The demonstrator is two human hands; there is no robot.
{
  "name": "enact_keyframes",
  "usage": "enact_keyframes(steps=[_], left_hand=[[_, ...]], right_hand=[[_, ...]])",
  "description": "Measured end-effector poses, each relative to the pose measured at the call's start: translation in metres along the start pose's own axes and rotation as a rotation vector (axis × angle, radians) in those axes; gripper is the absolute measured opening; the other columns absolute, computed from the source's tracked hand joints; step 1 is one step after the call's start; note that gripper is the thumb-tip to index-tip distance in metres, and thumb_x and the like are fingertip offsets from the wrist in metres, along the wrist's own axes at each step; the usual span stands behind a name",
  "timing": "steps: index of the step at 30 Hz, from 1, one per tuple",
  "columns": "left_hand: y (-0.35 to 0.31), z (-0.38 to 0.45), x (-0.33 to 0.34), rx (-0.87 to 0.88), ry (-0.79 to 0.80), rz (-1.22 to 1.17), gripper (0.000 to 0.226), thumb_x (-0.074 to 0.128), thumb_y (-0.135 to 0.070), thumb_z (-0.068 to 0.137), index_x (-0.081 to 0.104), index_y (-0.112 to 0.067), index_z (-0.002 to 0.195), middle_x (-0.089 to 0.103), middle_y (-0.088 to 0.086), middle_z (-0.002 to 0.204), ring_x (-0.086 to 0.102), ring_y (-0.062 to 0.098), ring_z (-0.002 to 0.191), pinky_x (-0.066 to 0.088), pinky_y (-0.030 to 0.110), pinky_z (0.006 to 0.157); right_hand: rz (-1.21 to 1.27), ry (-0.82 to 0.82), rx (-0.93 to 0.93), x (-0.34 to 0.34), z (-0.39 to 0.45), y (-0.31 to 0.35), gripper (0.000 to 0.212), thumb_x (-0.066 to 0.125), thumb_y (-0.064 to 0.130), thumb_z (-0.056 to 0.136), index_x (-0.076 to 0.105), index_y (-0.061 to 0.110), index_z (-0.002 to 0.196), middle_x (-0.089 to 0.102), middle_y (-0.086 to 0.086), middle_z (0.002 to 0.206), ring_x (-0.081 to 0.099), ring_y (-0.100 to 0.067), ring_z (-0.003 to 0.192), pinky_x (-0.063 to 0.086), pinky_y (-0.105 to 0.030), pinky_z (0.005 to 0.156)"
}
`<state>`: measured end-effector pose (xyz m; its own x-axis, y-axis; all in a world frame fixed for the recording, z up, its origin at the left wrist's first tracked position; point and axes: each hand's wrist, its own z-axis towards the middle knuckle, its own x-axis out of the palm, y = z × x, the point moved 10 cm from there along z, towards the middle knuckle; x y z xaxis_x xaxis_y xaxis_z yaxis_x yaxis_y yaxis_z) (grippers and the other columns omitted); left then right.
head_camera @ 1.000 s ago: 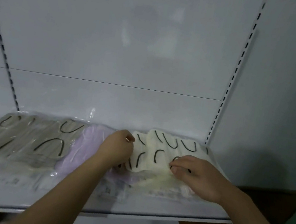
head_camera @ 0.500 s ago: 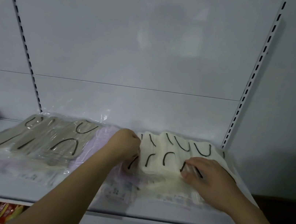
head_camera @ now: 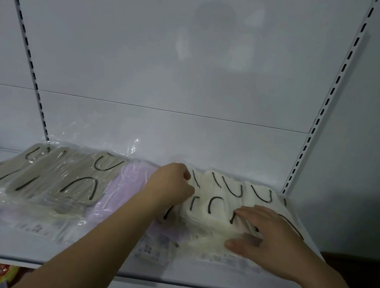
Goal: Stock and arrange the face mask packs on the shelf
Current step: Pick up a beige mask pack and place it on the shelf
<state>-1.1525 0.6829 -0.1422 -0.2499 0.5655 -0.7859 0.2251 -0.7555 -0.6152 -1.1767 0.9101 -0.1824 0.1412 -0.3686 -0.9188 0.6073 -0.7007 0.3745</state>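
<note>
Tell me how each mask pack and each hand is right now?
Cream mask pack: flat on the shelf, under both hands.
Lilac mask pack: flat, partly covered.
Beige mask pack: flat, untouched.
Left hand: fingers curled on the cream pack's edge.
Right hand: fingers straight, pressing the cream pack.

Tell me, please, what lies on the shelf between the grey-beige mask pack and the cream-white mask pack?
A lilac mask pack lies between the grey-beige pack and the cream-white pack, partly hidden under the left hand, in the head view.

mask packs [head_camera: 214, 204] side by side on shelf [head_camera: 93, 258]
</note>
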Motion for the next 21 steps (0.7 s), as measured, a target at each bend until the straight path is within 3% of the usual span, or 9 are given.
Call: enact_keyframes(steps=[3, 6, 8, 9, 11, 13, 16, 18, 21], left_hand=[[-0.013, 0.002, 0.001, 0.076, 0.008, 0.107, 0.019, 0.064, -0.018, 0.088, 0.071, -0.021, 0.105, 0.069, -0.003, 0.102, 0.065, 0.018, 0.100, 0.054, 0.031, 0.087], [-0.017, 0.006, -0.001, 0.074, 0.028, -0.098, 0.014, 0.066, -0.014, 0.088, 0.076, -0.010, 0.097, 0.068, -0.006, 0.079, 0.063, 0.012, 0.074, 0.052, 0.024, 0.066], [-0.018, 0.006, -0.001, 0.019, 0.075, -0.322, 0.014, 0.065, -0.011, 0.090, 0.074, -0.002, 0.097, 0.069, 0.002, 0.072, 0.061, 0.010, 0.058, 0.049, 0.019, 0.052], [-0.019, 0.005, 0.001, -0.006, 0.114, -0.425, 0.015, 0.064, -0.010, 0.092, 0.073, -0.001, 0.100, 0.072, 0.007, 0.075, 0.064, 0.012, 0.059, 0.053, 0.020, 0.054], [-0.021, 0.002, 0.007, -0.036, 0.195, -0.563, 0.015, 0.061, -0.011, 0.094, 0.070, -0.003, 0.105, 0.075, 0.012, 0.086, 0.071, 0.018, 0.071, 0.062, 0.032, 0.074], [-0.019, 0.001, 0.011, -0.068, 0.225, -0.652, 0.014, 0.060, -0.012, 0.096, 0.066, -0.006, 0.106, 0.073, 0.012, 0.092, 0.073, 0.023, 0.078, 0.060, 0.043, 0.085], [-0.002, 0.002, 0.007, -0.139, 0.132, -0.615, 0.014, 0.060, -0.014, 0.096, 0.061, -0.001, 0.101, 0.063, 0.014, 0.092, 0.068, 0.027, 0.074, 0.063, 0.042, 0.075], [0.006, 0.003, 0.005, -0.150, 0.100, -0.534, 0.012, 0.063, -0.017, 0.094, 0.059, -0.005, 0.095, 0.060, 0.015, 0.089, 0.064, 0.028, 0.072, 0.063, 0.046, 0.077], [0.007, 0.001, 0.012, -0.169, 0.146, -0.568, 0.021, 0.066, -0.014, 0.093, 0.061, -0.004, 0.111, 0.066, 0.016, 0.095, 0.064, 0.025, 0.074, 0.062, 0.041, 0.077]], right_hand=[[0.028, -0.031, -0.027, -0.003, -0.001, 0.001, 0.085, 0.046, 0.089, 0.067, 0.051, 0.041, 0.137, 0.046, 0.032, 0.133, 0.039, 0.007, 0.126, 0.032, -0.021, 0.109], [0.072, -0.033, -0.015, 0.001, 0.000, -0.007, 0.091, 0.036, 0.096, 0.066, 0.053, 0.041, 0.137, 0.049, 0.027, 0.137, 0.041, 0.006, 0.128, 0.036, -0.027, 0.112], [0.085, -0.020, 0.001, 0.003, 0.002, -0.010, 0.088, 0.037, 0.094, 0.070, 0.051, 0.042, 0.139, 0.047, 0.026, 0.141, 0.040, 0.004, 0.131, 0.036, -0.030, 0.113], [0.093, -0.014, 0.009, 0.003, 0.002, -0.011, 0.084, 0.039, 0.091, 0.073, 0.051, 0.042, 0.140, 0.046, 0.026, 0.142, 0.040, 0.004, 0.132, 0.036, -0.029, 0.113], [0.116, -0.005, 0.025, 0.001, 0.002, -0.010, 0.073, 0.045, 0.081, 0.079, 0.050, 0.041, 0.141, 0.045, 0.026, 0.143, 0.040, 0.004, 0.132, 0.035, -0.026, 0.113], [0.131, -0.013, 0.036, -0.001, 0.003, -0.010, 0.066, 0.048, 0.074, 0.084, 0.051, 0.040, 0.140, 0.046, 0.027, 0.141, 0.042, 0.005, 0.131, 0.036, -0.023, 0.110], [0.155, -0.024, 0.029, 0.000, 0.003, -0.010, 0.066, 0.043, 0.081, 0.084, 0.055, 0.041, 0.135, 0.054, 0.028, 0.133, 0.048, 0.005, 0.125, 0.042, -0.026, 0.106], [0.167, -0.035, 0.028, 0.001, 0.003, -0.011, 0.068, 0.041, 0.084, 0.081, 0.057, 0.041, 0.132, 0.056, 0.027, 0.130, 0.050, 0.007, 0.122, 0.044, -0.027, 0.105], [0.172, -0.046, 0.015, 0.001, 0.003, -0.008, 0.062, 0.042, 0.081, 0.084, 0.058, 0.041, 0.129, 0.058, 0.030, 0.123, 0.052, 0.010, 0.116, 0.045, -0.025, 0.099]])
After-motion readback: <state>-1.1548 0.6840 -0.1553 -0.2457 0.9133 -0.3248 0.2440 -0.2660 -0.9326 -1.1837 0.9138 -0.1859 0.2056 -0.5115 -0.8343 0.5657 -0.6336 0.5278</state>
